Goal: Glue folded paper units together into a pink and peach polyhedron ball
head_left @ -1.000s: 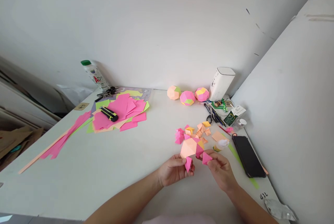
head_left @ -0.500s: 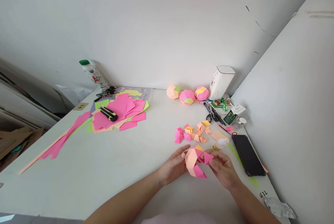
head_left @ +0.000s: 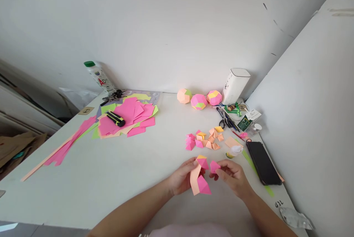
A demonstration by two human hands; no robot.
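My left hand (head_left: 182, 175) is closed round a partly built paper ball (head_left: 195, 178) in peach, pink and yellow, its open side facing right. Between the thumb and fingers of my right hand (head_left: 235, 178) is a separate pink folded paper piece (head_left: 214, 167), with a small gap between it and the ball. Just beyond both hands lie pink folded pieces (head_left: 190, 142) and peach folded pieces (head_left: 212, 138), some with yellow. A small glue bottle (head_left: 234, 151) with a white top lies close to my right hand.
Three finished paper balls (head_left: 198, 101) line the wall beside a white container (head_left: 236, 86). Scissors (head_left: 222, 122), pens and a black phone (head_left: 264, 163) lie at right. Paper sheets (head_left: 129, 115) with a utility knife (head_left: 115, 119) and a white bottle (head_left: 99, 78) are at left.
My right hand has drawn the pink piece away from the ball, so a gap now shows between them. My left hand has turned the ball and shifted slightly left.
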